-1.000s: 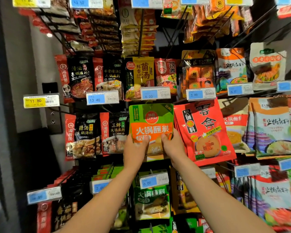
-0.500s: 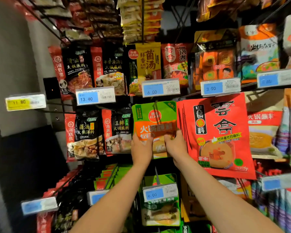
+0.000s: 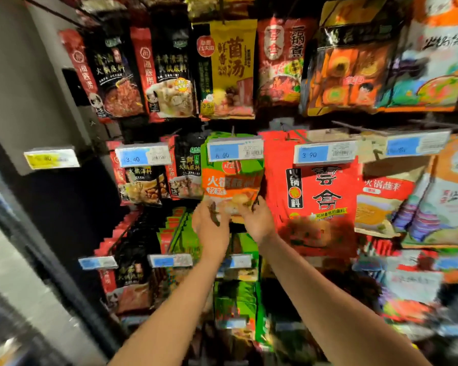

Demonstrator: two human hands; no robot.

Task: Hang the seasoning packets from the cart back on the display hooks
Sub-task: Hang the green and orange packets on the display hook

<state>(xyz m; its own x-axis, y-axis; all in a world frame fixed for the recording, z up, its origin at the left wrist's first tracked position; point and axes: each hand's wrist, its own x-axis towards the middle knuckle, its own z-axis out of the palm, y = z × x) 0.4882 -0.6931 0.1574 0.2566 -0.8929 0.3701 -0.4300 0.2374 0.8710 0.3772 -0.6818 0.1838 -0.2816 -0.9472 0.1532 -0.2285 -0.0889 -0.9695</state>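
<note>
Green-and-orange seasoning packet hanging behind a price tag, left of red packets; left hand and right hand reach its lower edge, grip blurred, cannot tell.

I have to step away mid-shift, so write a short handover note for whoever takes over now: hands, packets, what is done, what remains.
Left hand: at the bottom edge of the green and orange packet; blur hides whether it grips.
Right hand: the same, at the packet's lower right corner.
Packet: hangs behind the blue 6.00 price tag, left of the big red packets.
Done: this packet looks to be on its hook, though the hook itself is hidden.
Left: let go and fetch the next packet; the cart is out of view.
</note>
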